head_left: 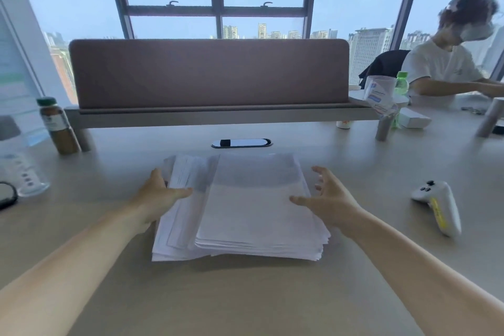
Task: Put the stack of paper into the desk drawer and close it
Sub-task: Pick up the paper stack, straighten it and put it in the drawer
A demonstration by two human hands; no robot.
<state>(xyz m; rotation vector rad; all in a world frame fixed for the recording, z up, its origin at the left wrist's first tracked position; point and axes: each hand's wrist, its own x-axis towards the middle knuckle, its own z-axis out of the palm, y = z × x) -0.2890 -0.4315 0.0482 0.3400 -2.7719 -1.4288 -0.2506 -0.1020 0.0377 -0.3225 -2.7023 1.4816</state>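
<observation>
Both bare forearms stretched forward, left hand (pixel 159 194) spread with thumb pointing inward, right hand (pixel 328 196) spread wide, fingers splayed, palms facing each other

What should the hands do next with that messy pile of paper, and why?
Probably close both hands on the sides of the paper stack and square it up. The left hand already touches its left edge, the right hand is spread open at the right edge, and the sheets are fanned out unevenly on the desk. No drawer is in view yet.
</observation>
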